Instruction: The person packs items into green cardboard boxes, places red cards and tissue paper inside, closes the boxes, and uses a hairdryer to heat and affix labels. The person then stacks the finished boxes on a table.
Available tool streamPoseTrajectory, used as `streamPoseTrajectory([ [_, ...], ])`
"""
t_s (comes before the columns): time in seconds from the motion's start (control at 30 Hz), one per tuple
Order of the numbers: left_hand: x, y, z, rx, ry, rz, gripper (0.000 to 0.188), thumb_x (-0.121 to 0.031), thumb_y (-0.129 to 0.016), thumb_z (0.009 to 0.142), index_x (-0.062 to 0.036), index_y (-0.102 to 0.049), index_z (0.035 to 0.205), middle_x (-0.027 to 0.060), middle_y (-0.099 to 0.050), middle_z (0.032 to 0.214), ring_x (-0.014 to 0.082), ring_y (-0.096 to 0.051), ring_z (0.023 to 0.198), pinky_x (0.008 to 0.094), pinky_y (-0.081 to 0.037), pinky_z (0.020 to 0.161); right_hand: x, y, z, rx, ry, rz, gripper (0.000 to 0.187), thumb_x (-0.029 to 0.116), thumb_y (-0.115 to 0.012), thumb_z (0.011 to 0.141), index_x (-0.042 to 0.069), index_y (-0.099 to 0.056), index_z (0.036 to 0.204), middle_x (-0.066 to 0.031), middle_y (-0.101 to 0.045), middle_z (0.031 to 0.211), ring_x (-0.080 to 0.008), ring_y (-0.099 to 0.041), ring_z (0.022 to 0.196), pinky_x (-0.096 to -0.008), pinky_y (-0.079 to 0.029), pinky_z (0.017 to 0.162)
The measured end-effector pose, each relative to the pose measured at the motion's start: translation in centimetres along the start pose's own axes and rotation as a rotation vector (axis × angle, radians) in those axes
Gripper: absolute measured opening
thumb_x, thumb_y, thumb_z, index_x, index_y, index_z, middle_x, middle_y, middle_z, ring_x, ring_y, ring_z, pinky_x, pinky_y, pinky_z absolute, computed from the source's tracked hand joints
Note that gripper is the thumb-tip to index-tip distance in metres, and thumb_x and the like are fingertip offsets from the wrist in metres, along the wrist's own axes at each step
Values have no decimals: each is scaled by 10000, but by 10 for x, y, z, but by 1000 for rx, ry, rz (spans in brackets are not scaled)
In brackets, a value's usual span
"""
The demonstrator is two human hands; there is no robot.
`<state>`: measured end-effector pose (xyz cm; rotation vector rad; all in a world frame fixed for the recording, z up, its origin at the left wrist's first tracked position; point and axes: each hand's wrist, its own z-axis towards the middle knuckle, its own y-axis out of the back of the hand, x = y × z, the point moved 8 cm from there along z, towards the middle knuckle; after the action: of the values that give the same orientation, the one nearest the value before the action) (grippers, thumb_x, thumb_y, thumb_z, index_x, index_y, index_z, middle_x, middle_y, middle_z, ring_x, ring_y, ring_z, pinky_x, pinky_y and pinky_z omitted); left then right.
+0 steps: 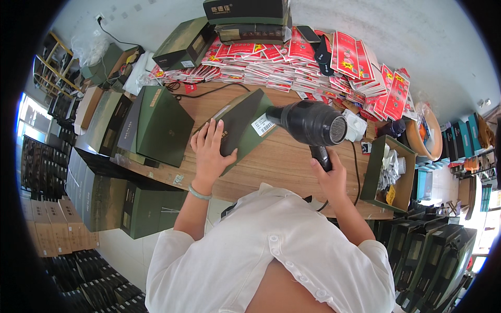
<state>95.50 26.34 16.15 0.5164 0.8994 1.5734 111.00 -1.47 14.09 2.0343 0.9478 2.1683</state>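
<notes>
My right hand (331, 172) is closed round the handle of a black hair dryer (308, 121). The dryer's nozzle points left, right beside a white barcode label (262, 125) on the green side of a dark green cardboard box (241, 122). My left hand (210, 148) holds this box at its near left part, fingers laid across the dark face and thumb on the green side. The box sits slanted on the wooden table (282, 161). Whether the nozzle touches the label I cannot tell.
Another green box (164, 128) stands to the left. Stacked red-and-white printed cards (271, 68) line the wall, with a phone (308, 34) on top. At right are an open box of small packets (389, 172) and a round bin (425, 130). The dryer's cord (357, 175) hangs near my right arm.
</notes>
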Motion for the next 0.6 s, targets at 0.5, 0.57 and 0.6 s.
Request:
streamPoseTrajectory([
  [0.5,1,0,0,-11,4,-16,928,-250,-784,621,-84,-381,1440,166,-454,1416,347,-447,1240,496,-283,1034,9,-3,3,-14,66,4,504,345,-770,813,22,-601,1161,-115,-676,839,-171,-643,725,-294,-501,691],
  [0.57,0,1,0,-13,0,-12,928,-251,-784,622,-83,-381,1440,167,-456,1414,347,-448,1239,496,-284,1034,10,-4,3,-6,46,-10,503,348,-770,813,25,-602,1160,-114,-677,839,-175,-642,724,-296,-500,691],
  [0.6,-1,1,0,-9,-6,1,950,-242,-789,620,-74,-361,1451,163,-459,1417,348,-449,1243,490,-285,1037,8,-4,3,9,19,-15,503,350,-769,813,26,-602,1159,-115,-677,838,-177,-642,723,-298,-501,691],
])
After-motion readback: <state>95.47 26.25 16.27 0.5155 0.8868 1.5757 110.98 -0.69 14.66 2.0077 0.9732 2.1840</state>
